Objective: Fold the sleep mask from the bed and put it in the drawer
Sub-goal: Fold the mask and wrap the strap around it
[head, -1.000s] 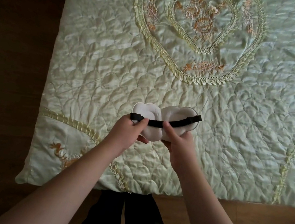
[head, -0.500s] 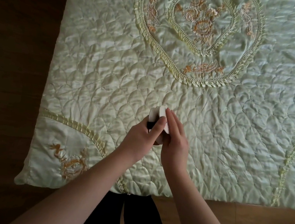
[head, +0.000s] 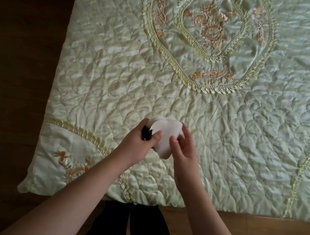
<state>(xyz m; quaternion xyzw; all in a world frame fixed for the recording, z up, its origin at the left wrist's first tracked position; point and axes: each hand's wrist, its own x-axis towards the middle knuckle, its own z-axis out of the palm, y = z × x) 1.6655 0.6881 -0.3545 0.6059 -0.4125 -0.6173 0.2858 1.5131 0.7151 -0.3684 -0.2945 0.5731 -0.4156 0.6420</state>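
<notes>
The white sleep mask (head: 164,135) is folded in half, its two cups pressed together, and held just above the bed (head: 116,72) near its front edge. My left hand (head: 138,145) grips its left side, with the thumb on the white face and the black strap (head: 146,134) bunched under the fingers. My right hand (head: 182,151) holds the mask's right edge with its fingertips. No drawer is in view.
A pale green quilted bedspread with ruffled trim and orange embroidered flowers (head: 210,31) covers the bed. Dark wooden floor (head: 16,78) lies to the left and along the front. My dark trouser legs (head: 130,229) stand against the bed's front edge.
The mask went from open and flat, strap stretched across it, to folded in half between both hands. It has since turned so that its broad white face shows.
</notes>
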